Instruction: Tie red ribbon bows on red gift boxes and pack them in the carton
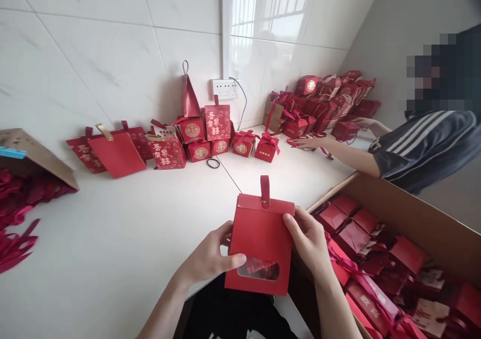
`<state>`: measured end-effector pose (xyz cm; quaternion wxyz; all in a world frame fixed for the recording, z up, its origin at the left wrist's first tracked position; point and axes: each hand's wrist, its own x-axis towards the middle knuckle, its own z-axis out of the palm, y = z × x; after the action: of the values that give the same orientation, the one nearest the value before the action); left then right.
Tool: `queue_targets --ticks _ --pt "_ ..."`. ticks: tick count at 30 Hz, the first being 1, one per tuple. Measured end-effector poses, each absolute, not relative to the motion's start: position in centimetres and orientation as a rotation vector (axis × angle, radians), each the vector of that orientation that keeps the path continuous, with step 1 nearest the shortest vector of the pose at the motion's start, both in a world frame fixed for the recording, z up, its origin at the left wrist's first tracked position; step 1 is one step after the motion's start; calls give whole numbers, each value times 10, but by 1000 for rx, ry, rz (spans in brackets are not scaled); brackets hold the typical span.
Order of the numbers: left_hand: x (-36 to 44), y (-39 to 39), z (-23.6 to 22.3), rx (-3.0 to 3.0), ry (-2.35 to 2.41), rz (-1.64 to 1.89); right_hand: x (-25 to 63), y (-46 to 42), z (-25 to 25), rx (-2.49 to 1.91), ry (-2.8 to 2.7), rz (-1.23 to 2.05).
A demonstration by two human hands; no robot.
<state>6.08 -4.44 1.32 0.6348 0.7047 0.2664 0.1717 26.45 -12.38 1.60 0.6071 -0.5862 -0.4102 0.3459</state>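
Between my two hands is a red gift box [259,234] with a loop strap at its top and a clear window low on its front. Something red and patterned shows through that window. My left hand [212,256] grips the lower left side, thumb laid on the front by the window. My right hand [308,234] holds the upper right edge, its thumb on the front just under the folded top. The fingers behind the box are partly hidden.
An open carton [376,189] full of red boxes stands at my right. Finished-looking red boxes [191,146] line the wall. A co-worker's hand [311,142] rests among ribbons at back right. Another carton [41,153] holds dark red ribbons [17,244] at left.
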Motion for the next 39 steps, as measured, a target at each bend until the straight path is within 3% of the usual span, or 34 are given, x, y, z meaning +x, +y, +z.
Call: queue_targets --ticks 7,12,27,33,39 --pt "90 -49 11 1698 520 291 276 -143 28 -1614 -893 356" --pt "101 -55 9 1656 455 267 280 -145 39 -1651 -1026 283" --pt "108 -65 4 1600 383 323 289 -161 50 -1471 -956 443" --pt "109 -65 7 1557 457 436 295 -180 20 -1079 -645 482" --pt "132 -80 7 1498 458 631 252 -214 -22 -1048 -561 588"
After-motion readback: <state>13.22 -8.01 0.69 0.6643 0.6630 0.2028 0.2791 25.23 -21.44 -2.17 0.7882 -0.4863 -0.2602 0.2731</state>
